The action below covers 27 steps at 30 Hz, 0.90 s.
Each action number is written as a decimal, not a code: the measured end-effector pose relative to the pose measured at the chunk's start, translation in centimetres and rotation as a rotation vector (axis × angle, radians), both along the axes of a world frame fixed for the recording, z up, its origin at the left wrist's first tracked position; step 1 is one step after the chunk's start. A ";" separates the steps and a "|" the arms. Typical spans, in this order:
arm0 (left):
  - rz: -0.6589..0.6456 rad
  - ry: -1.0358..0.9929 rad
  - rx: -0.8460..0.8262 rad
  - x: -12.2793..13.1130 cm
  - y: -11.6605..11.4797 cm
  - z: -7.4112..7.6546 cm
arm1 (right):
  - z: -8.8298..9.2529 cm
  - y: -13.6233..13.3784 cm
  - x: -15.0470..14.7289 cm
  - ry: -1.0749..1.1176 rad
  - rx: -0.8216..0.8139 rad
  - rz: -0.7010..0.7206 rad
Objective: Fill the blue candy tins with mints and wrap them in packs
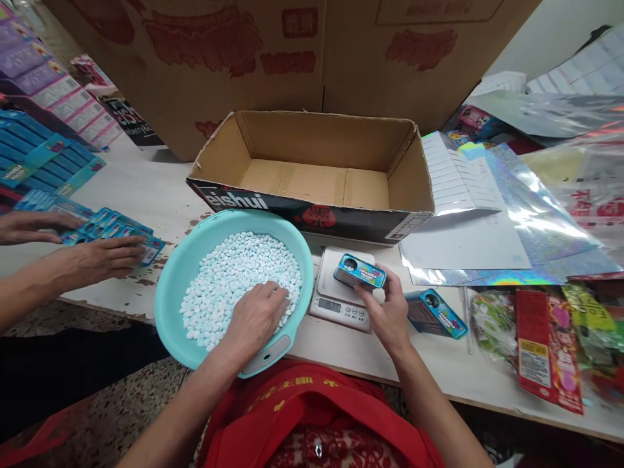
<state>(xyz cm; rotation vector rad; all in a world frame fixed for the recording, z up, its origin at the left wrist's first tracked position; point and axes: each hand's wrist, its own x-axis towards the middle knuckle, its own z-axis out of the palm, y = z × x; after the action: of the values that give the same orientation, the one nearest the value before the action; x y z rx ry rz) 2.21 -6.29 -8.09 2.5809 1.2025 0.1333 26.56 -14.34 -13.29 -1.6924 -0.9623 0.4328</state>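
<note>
A turquoise basin (178,279) at the table's front edge holds a heap of small white-blue candies (234,273). My left hand (256,315) rests in the candies at the basin's right side, fingers curled down into them. My right hand (385,312) grips a small blue tin (361,271) with a round hole in its lid, holding it on the white digital scale (338,296) just right of the basin. A second blue tin (435,314) lies on the table to the right of my right hand.
An open empty cardboard box (312,175) stands behind the basin and scale. Shiny foil sheets (511,221) and snack packets (546,344) cover the right side. At the left another person's hands (97,257) lie on blue tins (114,231); blue trays (34,159) are stacked beyond.
</note>
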 end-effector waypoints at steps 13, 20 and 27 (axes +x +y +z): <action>0.919 -1.436 -1.387 4.8 1.9 3.6 | 8.4 3.0 -3.2 -0.619 0.227 0.384; 0.992 -1.527 -1.437 5.2 2.0 3.1 | 7.3 3.9 -3.9 -0.627 0.231 0.376; 0.686 -1.176 -1.101 2.2 1.8 2.9 | 5.8 2.0 -2.3 -0.159 0.178 0.206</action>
<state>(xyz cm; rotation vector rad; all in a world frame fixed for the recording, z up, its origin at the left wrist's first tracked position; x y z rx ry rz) 4.37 -4.47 -5.24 0.7812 1.0675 0.7359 24.31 -12.32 -7.44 -1.4890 -1.2615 0.3400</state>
